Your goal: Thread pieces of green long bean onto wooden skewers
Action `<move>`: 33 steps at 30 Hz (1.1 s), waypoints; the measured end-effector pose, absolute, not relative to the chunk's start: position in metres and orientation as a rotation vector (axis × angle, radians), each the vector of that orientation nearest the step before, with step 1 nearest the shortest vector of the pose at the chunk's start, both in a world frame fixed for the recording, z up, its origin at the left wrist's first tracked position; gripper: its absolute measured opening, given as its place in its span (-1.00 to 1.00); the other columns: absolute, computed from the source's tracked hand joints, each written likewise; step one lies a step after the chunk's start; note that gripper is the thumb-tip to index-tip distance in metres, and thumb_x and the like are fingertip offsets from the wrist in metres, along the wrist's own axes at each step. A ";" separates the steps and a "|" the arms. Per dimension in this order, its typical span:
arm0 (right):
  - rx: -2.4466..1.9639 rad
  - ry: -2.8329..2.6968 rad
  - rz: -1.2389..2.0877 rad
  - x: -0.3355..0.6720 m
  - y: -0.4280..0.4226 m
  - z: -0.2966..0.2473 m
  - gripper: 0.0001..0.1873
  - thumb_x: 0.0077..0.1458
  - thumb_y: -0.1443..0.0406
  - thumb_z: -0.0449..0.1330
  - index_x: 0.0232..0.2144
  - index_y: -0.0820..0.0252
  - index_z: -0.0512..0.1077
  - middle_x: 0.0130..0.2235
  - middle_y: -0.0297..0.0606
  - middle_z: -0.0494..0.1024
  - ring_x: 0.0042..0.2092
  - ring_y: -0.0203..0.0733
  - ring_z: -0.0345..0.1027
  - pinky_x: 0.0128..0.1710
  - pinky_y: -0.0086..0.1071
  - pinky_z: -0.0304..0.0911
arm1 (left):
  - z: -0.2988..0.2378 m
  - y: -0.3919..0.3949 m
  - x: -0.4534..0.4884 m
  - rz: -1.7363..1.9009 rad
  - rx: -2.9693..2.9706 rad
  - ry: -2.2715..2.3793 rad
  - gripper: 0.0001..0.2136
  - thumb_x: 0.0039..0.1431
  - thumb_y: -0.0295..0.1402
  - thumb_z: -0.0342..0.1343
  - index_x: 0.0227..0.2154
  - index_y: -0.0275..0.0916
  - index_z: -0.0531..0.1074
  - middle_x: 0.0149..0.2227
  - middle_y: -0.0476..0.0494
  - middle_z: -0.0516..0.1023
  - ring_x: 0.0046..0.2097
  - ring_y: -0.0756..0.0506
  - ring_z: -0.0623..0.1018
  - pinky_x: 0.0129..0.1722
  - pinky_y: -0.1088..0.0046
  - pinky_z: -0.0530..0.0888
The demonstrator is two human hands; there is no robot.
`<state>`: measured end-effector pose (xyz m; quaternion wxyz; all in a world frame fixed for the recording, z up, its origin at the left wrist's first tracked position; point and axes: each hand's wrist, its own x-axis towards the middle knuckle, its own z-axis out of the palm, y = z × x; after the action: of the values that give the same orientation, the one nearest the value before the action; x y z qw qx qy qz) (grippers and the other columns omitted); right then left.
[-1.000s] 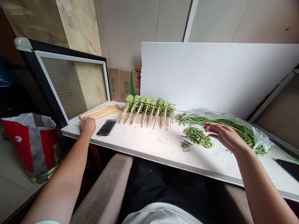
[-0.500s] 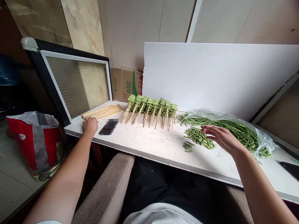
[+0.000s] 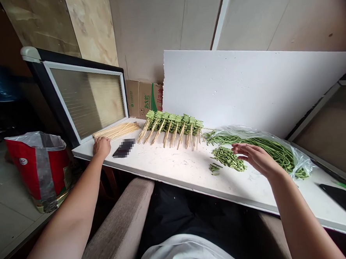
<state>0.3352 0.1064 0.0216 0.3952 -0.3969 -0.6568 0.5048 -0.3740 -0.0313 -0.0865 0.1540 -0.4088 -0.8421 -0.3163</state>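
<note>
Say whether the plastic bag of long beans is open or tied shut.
Open: no tie shows on the plastic bag, and the long green beans stick out of its mouth onto the white counter.

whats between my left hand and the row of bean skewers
In the head view, a dark phone lies on the white counter, between the left hand and the skewered green beans.

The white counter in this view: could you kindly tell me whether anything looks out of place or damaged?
A few cut green beans lie apart from the main heap, and the white foam board behind has a ragged left edge.
</note>
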 end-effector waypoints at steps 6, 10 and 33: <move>-0.893 -1.588 1.357 0.340 0.107 0.025 -0.61 0.16 -0.03 0.37 -0.11 0.06 0.67 -0.20 -0.19 0.54 -0.14 -0.13 0.42 -0.20 -0.36 0.44 | -0.041 -0.016 -0.325 -1.194 -1.256 -2.228 -0.69 0.40 -0.27 -0.08 -0.09 -0.35 0.50 -0.05 -0.35 0.59 0.01 -0.23 0.51 0.17 0.19 0.41; -0.810 -1.545 1.381 0.329 0.096 0.031 -0.59 0.15 0.00 0.39 -0.06 0.08 0.66 -0.34 -0.30 0.41 -0.35 -0.27 0.25 -0.35 -0.39 0.35 | 0.016 -0.003 -0.235 -1.522 -1.623 -1.940 -0.72 0.38 -0.19 0.04 -0.16 -0.30 0.52 -0.14 -0.23 0.61 -0.10 -0.17 0.53 0.04 0.28 0.46; -0.623 -1.757 1.121 0.259 0.040 0.035 -0.45 0.32 -0.12 0.15 -0.08 0.20 0.63 -0.31 -0.24 0.55 -0.37 -0.31 0.31 -0.45 -0.46 0.27 | 0.002 -0.014 -0.006 -1.181 -2.677 -1.751 -0.67 0.38 -0.01 0.10 -0.09 -0.14 0.58 -0.03 -0.17 0.64 0.01 -0.23 0.60 0.04 0.24 0.50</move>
<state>0.2595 0.0400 0.0350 0.4645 -0.2534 -0.7154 0.4563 -0.0064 -0.0140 0.0015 -0.1339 -0.7780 -0.5088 -0.3433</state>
